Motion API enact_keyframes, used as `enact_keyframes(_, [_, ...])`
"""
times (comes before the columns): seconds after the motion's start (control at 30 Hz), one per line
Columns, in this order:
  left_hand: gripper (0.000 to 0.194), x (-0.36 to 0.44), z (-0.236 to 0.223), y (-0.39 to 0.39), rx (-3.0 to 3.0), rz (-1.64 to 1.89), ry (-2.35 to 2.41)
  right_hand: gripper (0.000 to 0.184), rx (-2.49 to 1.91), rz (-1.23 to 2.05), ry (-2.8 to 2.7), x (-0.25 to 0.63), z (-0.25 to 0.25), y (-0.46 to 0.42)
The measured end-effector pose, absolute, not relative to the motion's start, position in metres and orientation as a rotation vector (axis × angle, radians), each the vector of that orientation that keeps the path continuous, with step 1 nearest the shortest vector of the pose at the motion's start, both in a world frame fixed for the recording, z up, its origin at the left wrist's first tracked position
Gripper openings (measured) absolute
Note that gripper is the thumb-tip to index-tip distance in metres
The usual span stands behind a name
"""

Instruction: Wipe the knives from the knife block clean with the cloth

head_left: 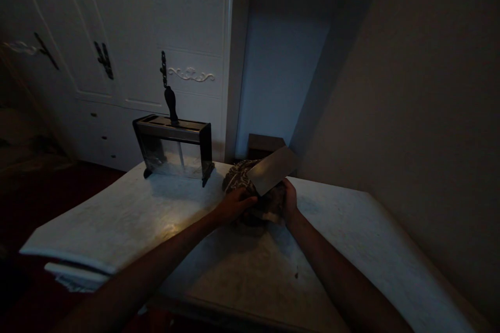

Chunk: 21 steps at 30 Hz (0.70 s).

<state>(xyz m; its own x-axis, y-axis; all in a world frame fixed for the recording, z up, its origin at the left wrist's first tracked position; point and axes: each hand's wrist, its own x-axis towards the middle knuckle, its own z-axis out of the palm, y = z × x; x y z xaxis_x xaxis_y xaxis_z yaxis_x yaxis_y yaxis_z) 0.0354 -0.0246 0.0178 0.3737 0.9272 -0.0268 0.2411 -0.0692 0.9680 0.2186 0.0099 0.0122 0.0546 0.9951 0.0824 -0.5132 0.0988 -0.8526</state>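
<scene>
A broad cleaver (272,169) rises from between my hands, its flat blade tilted up to the right. My left hand (234,204) is closed around the base of the cleaver, fingers curled. My right hand (289,199) is closed on a dark patterned cloth (239,177) bunched up under and behind the blade. Both hands rest on the white table (117,218), near its middle. The cleaver's handle is hidden by my hands and the cloth.
A knife block (174,146) with clear sides stands at the table's back left, one dark-handled knife (171,105) sticking up from it. Behind it are white cabinet doors (128,36). A wall (410,114) runs along the right. A small dark box (265,144) sits behind the table.
</scene>
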Motion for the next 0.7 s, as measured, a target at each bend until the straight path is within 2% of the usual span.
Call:
enact_keyframes(0.13, [0.049, 0.045, 0.013, -0.023, 1.567, 0.932, 1.055, 0.034, -0.723, 1.574, -0.735, 0.215, 0.024, 0.001])
enact_keyframes(0.4, [0.058, 0.037, 0.015, -0.022, 1.331, 0.937, 0.884, 0.033, -0.703, 1.812, -0.798, 0.208, 0.028, -0.017])
enact_keyframes(0.5, [0.058, 0.034, 0.018, -0.024, 1.291, 0.917, 0.856, 0.037, -0.677, 1.748, -0.942, 0.209, 0.024, -0.015])
enact_keyframes(0.7, [0.062, 0.031, 0.024, -0.028, 1.148, 0.87, 0.775, 0.064, -0.773, 1.398, -1.267, 0.204, 0.021, -0.015])
